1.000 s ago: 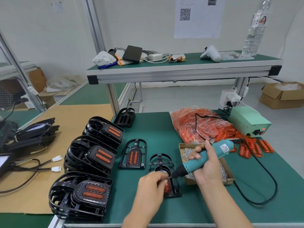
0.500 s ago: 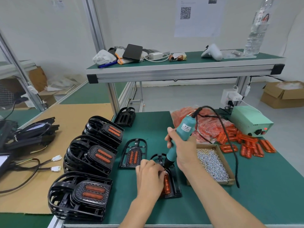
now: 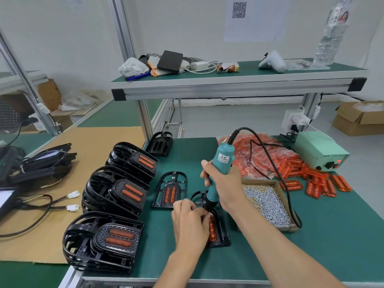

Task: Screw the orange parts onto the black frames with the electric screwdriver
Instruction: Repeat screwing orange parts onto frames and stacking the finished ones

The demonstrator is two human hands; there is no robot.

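The right hand (image 3: 224, 183) grips the screwdriver (image 3: 218, 173) upright while the left hand (image 3: 190, 222) pinches the orange part (image 3: 212, 229), probably light and stiff, against its frame (image 3: 223, 231).

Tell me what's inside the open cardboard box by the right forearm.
The cardboard box holds a loose heap of small silver screws. The screwdriver's black cord drapes across it, and the right hand and forearm cover its near-left corner, so the contents there are hidden.

Screw box (image 3: 268, 202) lies right of black frame (image 3: 220, 231).
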